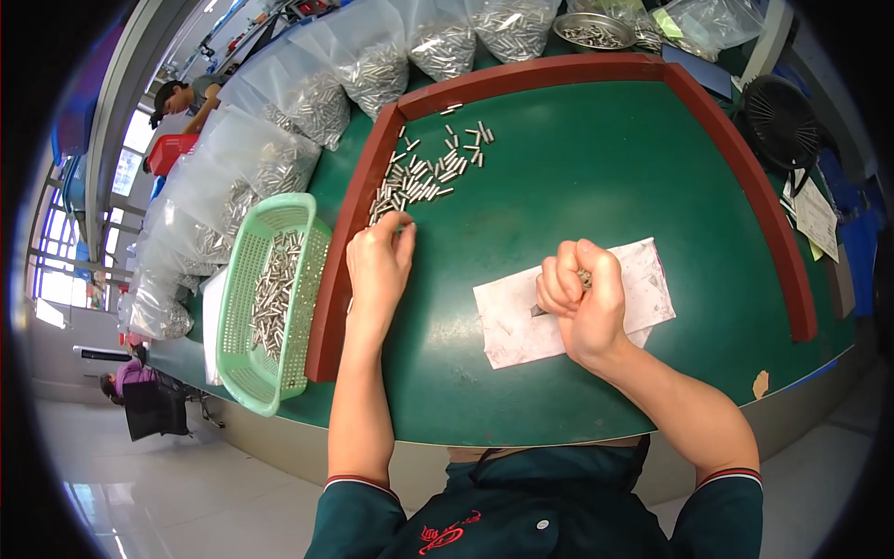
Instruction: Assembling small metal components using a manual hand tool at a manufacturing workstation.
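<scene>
My left hand (380, 261) rests on the green table, its fingertips pinched at the near end of a scatter of small metal pins (424, 172) lying along the red rim. My right hand (582, 298) is closed in a fist around a bundle of the same pins, their ends showing at the top of the fist. It hovers over a white sheet of paper (643, 279) lying flat on the table. Whether the left fingers hold a pin is hidden.
A green plastic basket (244, 373) holding several pins stands left of the red rim (335, 289). Clear bags of pins (372, 65) line the far and left edges, with a metal bowl (596, 33) at the back. A black fan (782, 121) stands right. Other people sit far left.
</scene>
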`<state>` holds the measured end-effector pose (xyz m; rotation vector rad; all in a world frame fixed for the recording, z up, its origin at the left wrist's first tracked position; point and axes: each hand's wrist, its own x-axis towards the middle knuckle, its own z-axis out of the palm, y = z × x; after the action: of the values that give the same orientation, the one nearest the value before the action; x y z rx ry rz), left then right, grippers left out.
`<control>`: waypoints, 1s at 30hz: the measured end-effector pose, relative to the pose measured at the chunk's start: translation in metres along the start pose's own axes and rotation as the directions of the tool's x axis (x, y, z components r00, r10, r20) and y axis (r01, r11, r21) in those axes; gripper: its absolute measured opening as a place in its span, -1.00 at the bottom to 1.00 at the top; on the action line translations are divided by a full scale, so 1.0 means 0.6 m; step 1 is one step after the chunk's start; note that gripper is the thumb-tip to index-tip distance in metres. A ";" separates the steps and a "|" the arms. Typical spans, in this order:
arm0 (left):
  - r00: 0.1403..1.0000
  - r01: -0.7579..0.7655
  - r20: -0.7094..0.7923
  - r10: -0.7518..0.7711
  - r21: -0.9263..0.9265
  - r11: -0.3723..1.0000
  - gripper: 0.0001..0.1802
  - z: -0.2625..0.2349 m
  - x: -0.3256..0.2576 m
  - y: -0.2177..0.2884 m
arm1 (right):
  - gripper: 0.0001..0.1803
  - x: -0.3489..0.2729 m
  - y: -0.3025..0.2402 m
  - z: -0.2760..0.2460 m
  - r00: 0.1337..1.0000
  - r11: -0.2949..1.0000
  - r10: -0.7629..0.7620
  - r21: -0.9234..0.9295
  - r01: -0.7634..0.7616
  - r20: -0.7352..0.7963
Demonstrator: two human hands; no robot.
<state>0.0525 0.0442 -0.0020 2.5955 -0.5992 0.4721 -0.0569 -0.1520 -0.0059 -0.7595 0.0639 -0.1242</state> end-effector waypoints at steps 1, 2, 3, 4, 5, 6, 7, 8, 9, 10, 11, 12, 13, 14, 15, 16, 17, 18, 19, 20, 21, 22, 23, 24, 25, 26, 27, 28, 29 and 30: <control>0.992 0.066 0.114 -0.049 -0.151 0.986 -0.92 -0.004 -0.005 0.016 | -0.63 0.002 0.003 -0.003 1.000 1.000 0.006 -0.005 -0.006 0.004; 0.969 0.144 0.236 -0.075 -0.293 0.945 -0.91 -0.006 -0.010 0.040 | -0.63 0.003 0.003 -0.009 1.000 1.000 0.007 -0.012 -0.007 0.003; 0.931 0.190 0.362 -0.041 -0.387 0.902 -0.88 -0.012 -0.017 0.068 | -0.61 0.005 0.003 -0.015 1.000 1.000 0.006 -0.003 -0.006 0.007; 0.917 0.180 0.396 0.045 -0.512 0.840 -0.89 -0.008 -0.034 0.080 | -0.61 0.005 0.003 -0.012 1.000 1.000 0.006 -0.003 -0.006 0.001; 0.895 0.102 0.414 0.167 -0.554 0.827 -0.90 -0.010 -0.043 0.092 | -0.60 0.005 0.002 -0.008 1.000 1.000 0.021 0.017 -0.021 0.001; 0.858 -0.039 0.396 0.327 -0.584 0.811 -0.89 -0.007 -0.048 0.099 | -0.59 0.005 0.001 -0.006 0.999 0.999 0.036 0.036 -0.036 0.001; 0.831 -0.133 0.360 0.423 -0.610 0.781 -0.88 -0.001 -0.052 0.102 | -0.59 0.005 0.000 -0.004 0.999 0.999 0.038 0.035 -0.038 -0.003; 0.795 -0.225 0.321 0.515 -0.632 0.741 -0.86 0.005 -0.056 0.101 | -0.59 0.004 0.000 -0.002 0.999 0.998 0.036 0.043 -0.037 0.002; 0.783 -0.276 0.305 0.542 -0.610 0.743 -0.85 0.007 -0.058 0.098 | -0.59 0.004 -0.001 0.000 0.999 0.998 0.035 0.051 -0.035 0.007; 0.779 -0.272 0.308 0.546 -0.618 0.737 -0.85 0.004 -0.056 0.102 | -0.59 0.005 -0.001 -0.003 0.999 0.998 0.034 0.049 -0.034 -0.005; 0.822 -0.153 0.375 0.428 -0.580 0.801 -0.83 -0.007 -0.053 0.109 | -0.59 0.006 -0.001 -0.005 0.999 0.999 0.032 0.044 -0.031 -0.012; 0.847 -0.029 0.437 0.303 -0.531 0.847 -0.80 -0.012 -0.053 0.112 | -0.59 0.007 0.000 -0.009 0.999 0.999 0.029 0.039 -0.029 -0.019; 0.865 0.007 0.442 0.237 -0.483 0.876 -0.76 -0.013 -0.057 0.108 | -0.59 0.007 0.001 -0.009 0.999 0.999 0.030 0.042 -0.029 -0.023; 0.863 0.007 0.446 0.238 -0.483 0.876 -0.76 -0.013 -0.057 0.110 | -0.58 0.006 0.003 -0.009 0.999 0.999 0.035 0.010 -0.035 -0.006; 0.863 -0.003 0.452 0.225 -0.441 0.897 -0.78 -0.012 -0.056 0.115 | -0.57 0.007 0.004 -0.010 0.999 0.999 0.040 -0.022 -0.040 0.011; 0.865 -0.010 0.457 0.207 -0.397 0.918 -0.79 -0.011 -0.058 0.120 | -0.57 0.006 0.004 -0.009 0.999 0.999 0.043 -0.020 -0.043 0.010; 0.870 -0.043 0.442 0.217 -0.370 0.928 -0.81 -0.005 -0.062 0.124 | -0.57 0.005 0.004 -0.008 0.999 0.999 0.042 -0.019 -0.042 0.012; 0.869 -0.041 0.445 0.215 -0.369 0.929 -0.81 0.001 -0.067 0.128 | -0.57 0.005 0.003 -0.008 0.999 0.999 0.040 -0.019 -0.040 0.014; 0.886 -0.013 0.424 0.190 -0.386 0.923 -0.82 0.008 -0.070 0.131 | -0.57 0.005 0.003 -0.008 0.999 0.999 0.039 -0.016 -0.039 0.010; 0.900 0.014 0.403 0.163 -0.403 0.915 -0.83 0.013 -0.073 0.131 | -0.57 0.006 0.004 -0.009 0.999 1.000 0.027 -0.014 -0.026 0.032; 0.898 0.013 0.407 0.166 -0.403 0.915 -0.83 0.014 -0.075 0.129 | -0.56 0.006 0.004 -0.009 0.998 1.000 0.014 -0.011 -0.013 0.053; 0.898 0.042 0.414 0.149 -0.418 0.907 -0.85 0.015 -0.078 0.128 | -0.56 0.007 0.000 -0.009 0.999 1.000 0.011 -0.011 -0.010 0.048; 0.897 0.071 0.423 0.133 -0.433 0.899 -0.88 0.015 -0.079 0.128 | -0.56 0.007 -0.005 -0.008 0.999 1.000 -0.015 0.005 0.014 0.051; 0.895 0.068 0.425 0.137 -0.435 0.898 -0.88 0.014 -0.079 0.128 | -0.56 0.008 -0.009 -0.008 0.998 0.999 -0.040 0.020 0.039 0.054; 0.897 0.067 0.420 0.136 -0.434 0.899 -0.89 0.014 -0.079 0.128 | -0.56 0.008 -0.008 -0.010 0.998 0.999 -0.043 0.020 0.042 0.049; 0.900 0.066 0.416 0.134 -0.433 0.899 -0.91 0.015 -0.078 0.129 | -0.56 0.008 -0.007 -0.011 0.999 0.999 -0.032 0.021 0.031 0.044; 0.898 0.064 0.418 0.138 -0.434 0.898 -0.91 0.015 -0.078 0.131 | -0.56 0.007 -0.006 -0.013 0.999 1.000 -0.021 0.021 0.021 0.039; 0.899 0.069 0.418 0.133 -0.434 0.898 -0.92 0.015 -0.078 0.131 | -0.56 0.007 -0.004 -0.013 0.999 0.999 -0.024 0.022 0.023 0.035; 0.899 0.074 0.418 0.128 -0.434 0.898 -0.92 0.015 -0.078 0.132 | -0.56 0.007 -0.001 -0.012 0.999 1.000 -0.016 0.017 0.016 0.031; 0.898 0.073 0.421 0.131 -0.435 0.897 -0.92 0.015 -0.078 0.132 | -0.57 0.007 0.001 -0.012 1.000 1.000 -0.009 0.011 0.009 0.027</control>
<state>-0.0229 -0.0089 -0.0026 2.2467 -0.7886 -0.2454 -0.0532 -0.1572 -0.0114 -0.7504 0.0338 -0.1224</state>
